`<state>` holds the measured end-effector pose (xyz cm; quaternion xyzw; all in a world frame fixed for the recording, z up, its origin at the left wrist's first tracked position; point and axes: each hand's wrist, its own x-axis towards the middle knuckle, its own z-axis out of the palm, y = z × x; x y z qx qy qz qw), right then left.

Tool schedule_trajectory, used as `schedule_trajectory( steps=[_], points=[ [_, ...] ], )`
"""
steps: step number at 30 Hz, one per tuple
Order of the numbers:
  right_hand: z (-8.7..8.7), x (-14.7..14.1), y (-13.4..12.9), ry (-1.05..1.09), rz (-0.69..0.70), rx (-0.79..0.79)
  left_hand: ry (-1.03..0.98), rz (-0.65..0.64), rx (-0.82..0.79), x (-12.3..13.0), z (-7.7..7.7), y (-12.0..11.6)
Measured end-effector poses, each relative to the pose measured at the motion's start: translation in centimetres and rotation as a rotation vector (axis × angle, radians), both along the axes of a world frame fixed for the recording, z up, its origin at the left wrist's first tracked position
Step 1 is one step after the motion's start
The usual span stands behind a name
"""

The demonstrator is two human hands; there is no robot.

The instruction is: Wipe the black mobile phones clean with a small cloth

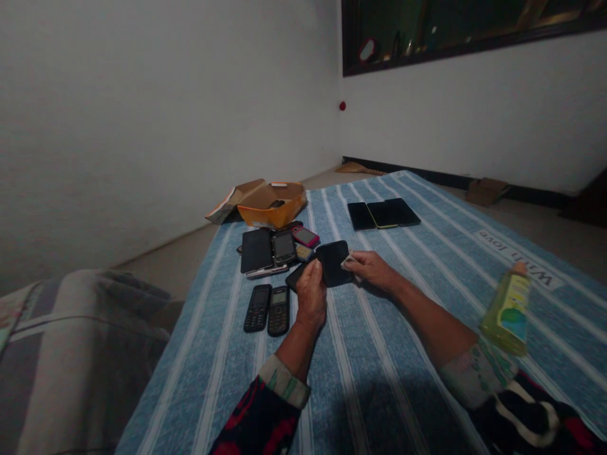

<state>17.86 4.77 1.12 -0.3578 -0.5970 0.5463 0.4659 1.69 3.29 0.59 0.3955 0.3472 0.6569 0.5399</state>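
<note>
A dark smartphone is tilted up between my hands above the striped cloth. My left hand grips its left edge, fingers closed. In my right hand, a small whitish cloth or tissue is pinched against the phone's right edge. Left of my left hand, two black keypad phones lie side by side. Just beyond them is a cluster of phones, with a black flat one, a slider-like phone and a pink-edged one. Another dark phone is partly hidden behind my left hand.
An open orange cardboard box with a dark item inside stands at the far left of the blue striped cloth. Three dark smartphones lie in a row farther back. On the right lies a yellow-green liquid bottle. Walls rise behind.
</note>
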Motion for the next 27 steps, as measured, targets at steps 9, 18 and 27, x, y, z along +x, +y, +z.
schedule_trajectory(
  steps=[9, 18, 27],
  points=[
    [-0.1, 0.0, 0.2, -0.069, -0.055, 0.104, -0.241, -0.125, -0.021, 0.7, 1.4, -0.4],
    [2.9, 3.0, 0.4, -0.447, -0.092, 0.402, -0.175, -0.175, -0.173, 0.8, 0.5, -0.3],
    [4.5, 3.7, 0.2, -1.093, -0.144, 0.62, -0.115, -0.113, -0.177, 0.7, 0.7, -0.3]
  ],
)
